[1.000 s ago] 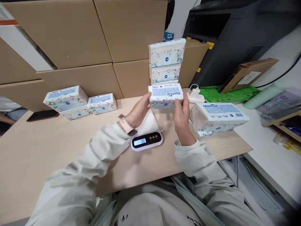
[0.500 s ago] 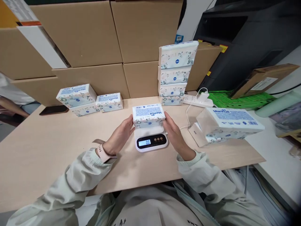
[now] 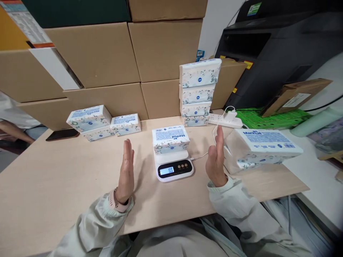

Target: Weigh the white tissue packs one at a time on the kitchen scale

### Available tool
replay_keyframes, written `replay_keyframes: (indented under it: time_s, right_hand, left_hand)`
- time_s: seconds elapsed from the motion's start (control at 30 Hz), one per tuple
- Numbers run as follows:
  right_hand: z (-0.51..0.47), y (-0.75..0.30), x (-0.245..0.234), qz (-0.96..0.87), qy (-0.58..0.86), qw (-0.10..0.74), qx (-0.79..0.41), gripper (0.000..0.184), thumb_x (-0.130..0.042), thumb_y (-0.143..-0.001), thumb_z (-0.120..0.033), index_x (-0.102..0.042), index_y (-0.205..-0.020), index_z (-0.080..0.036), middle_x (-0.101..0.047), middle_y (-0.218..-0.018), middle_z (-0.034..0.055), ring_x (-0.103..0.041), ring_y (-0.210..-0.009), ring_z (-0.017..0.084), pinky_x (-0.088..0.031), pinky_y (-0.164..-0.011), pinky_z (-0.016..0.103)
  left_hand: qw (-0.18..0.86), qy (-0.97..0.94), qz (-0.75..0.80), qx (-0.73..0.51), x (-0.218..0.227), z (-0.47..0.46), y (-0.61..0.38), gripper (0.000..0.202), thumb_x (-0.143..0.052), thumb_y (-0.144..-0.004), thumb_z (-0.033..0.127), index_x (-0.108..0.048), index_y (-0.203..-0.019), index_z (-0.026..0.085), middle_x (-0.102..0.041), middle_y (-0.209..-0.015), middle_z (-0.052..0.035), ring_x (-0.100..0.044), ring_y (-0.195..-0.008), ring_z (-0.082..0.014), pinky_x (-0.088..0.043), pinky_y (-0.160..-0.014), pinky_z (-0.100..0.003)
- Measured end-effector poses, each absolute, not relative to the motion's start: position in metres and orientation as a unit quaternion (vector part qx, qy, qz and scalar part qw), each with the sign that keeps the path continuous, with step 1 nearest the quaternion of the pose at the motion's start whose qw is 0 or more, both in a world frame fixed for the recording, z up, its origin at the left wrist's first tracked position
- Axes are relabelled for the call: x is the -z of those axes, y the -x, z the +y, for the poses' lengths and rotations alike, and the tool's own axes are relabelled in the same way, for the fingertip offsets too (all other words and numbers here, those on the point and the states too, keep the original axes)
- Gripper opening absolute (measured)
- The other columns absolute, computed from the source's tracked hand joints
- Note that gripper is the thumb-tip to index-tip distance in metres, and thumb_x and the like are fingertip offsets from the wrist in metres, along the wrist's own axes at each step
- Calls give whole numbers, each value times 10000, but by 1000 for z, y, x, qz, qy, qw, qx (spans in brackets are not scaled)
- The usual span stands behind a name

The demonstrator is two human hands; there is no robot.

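Sitting on the scale [image 3: 174, 165], boxy white pack [image 3: 170, 138], blue-lettered, floral-printed

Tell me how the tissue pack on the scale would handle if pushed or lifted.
The tissue pack probably gives when squeezed, as it looks wrapped in thin plastic. That smooth-looking covering may be slightly slippery. Being boxy and laid flat on the scale, the pack seems unlikely to roll.

Tissue pack [image 3: 170, 140] on scale [image 3: 174, 169]; stack [image 3: 198, 94] behind, right.
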State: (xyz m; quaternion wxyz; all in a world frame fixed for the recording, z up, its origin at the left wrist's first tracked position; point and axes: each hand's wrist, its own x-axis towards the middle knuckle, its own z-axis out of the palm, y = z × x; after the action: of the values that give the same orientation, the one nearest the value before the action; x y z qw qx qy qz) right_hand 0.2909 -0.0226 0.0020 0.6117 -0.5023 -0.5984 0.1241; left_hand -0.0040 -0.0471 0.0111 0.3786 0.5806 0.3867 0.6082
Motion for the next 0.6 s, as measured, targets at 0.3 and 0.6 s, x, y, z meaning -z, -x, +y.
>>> replay_keyframes:
  time_s: [0.3,0.6]
  right_hand:
    - [-23,-290,8,-589,476,633,-160,605,-281,-1077,-549,-212,-1655,-383,-246,-1747,-14,-196,-1638,240,-185,-1342,550]
    - [-23,-290,7,-597,466,636,-149,583,-267,-1079,-552,-212,-1643,-418,-256,-1741,-39,-211,-1633,213,-188,-1344,548]
  left_hand:
    - [421,-581,375,-587,-10,-51,1,525,-314,-1078,581,-327,-1597,504,-118,-1750,149,0,-1649,-191,-17,-1351,-447]
    - [422,-584,385,-577,-5,-50,0,567,-331,-1063,614,-316,-1613,479,-109,-1756,121,-7,-1649,-208,-29,-1353,-455]
